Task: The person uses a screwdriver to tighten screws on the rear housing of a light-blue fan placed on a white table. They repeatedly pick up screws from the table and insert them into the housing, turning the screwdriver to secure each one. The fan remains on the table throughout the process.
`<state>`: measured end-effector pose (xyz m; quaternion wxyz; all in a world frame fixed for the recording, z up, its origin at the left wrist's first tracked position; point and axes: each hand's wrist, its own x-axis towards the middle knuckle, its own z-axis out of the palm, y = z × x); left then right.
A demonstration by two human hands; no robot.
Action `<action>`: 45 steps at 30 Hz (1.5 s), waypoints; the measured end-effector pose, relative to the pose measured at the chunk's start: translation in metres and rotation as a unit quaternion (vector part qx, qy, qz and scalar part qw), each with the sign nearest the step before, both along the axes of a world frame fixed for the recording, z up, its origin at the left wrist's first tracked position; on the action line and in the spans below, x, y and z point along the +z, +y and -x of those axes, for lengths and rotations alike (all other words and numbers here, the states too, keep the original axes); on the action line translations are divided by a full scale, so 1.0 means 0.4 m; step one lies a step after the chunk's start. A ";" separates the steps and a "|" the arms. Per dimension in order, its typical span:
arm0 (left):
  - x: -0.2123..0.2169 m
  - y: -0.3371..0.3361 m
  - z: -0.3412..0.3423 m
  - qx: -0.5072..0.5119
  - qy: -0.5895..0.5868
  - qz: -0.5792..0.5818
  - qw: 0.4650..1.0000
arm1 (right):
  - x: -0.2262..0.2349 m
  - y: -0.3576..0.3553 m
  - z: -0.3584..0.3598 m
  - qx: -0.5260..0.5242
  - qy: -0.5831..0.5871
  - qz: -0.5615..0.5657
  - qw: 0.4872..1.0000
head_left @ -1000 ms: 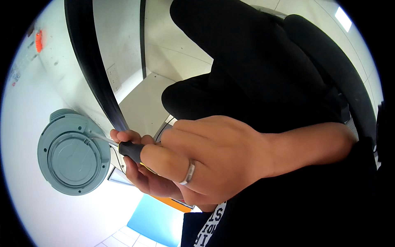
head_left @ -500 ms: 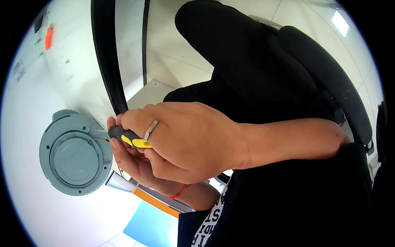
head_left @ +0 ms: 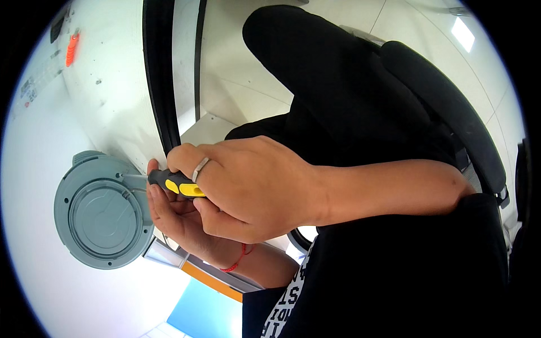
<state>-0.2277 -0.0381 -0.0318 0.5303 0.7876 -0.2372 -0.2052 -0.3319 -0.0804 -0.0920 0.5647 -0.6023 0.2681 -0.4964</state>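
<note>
My right hand [head_left: 256,188], with a ring on one finger, is wrapped round the black-and-yellow handle of a screwdriver [head_left: 172,184]. The pale shaft points left, and its tip is at a hole near the rim of a round grey-green plastic housing [head_left: 65,225]. Below and partly behind it, my left hand [head_left: 180,225], a red cord at the wrist, has its fingers curled about the front of the handle, beside the housing's edge. A thin wire-like piece runs from the housing's inner ring toward these fingers. My right hand covers part of the left palm.
The housing lies on a white tabletop [head_left: 107,107] with a black edge strip [head_left: 159,73]. An orange-handled tool [head_left: 72,49] lies at the far upper left. A black chair armrest [head_left: 451,107] is at the upper right, beside my dark-clothed leg [head_left: 315,56].
My right hand has turned slightly on the screwdriver handle, showing more of its yellow part. The left wrist sits a little lower left. The housing has hardly moved.
</note>
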 end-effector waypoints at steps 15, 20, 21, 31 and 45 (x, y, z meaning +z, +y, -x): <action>0.018 -0.016 -0.011 -0.026 0.016 -0.007 1.000 | 0.012 -0.018 0.012 0.096 0.033 -0.033 0.994; 0.026 -0.015 -0.017 -0.015 -0.013 -0.017 1.000 | 0.014 -0.006 -0.023 -0.016 -0.013 -0.006 1.000; 0.027 -0.013 -0.020 -0.024 -0.012 -0.015 1.000 | 0.015 -0.004 -0.027 -0.021 -0.017 -0.005 1.000; 0.004 0.010 -0.025 -0.040 -0.103 0.025 0.994 | 0.038 -0.008 -0.044 -0.052 -0.006 -0.003 0.999; 0.001 0.021 0.011 -0.089 -0.224 -0.027 0.970 | 0.038 -0.006 -0.053 -0.106 0.014 0.081 0.991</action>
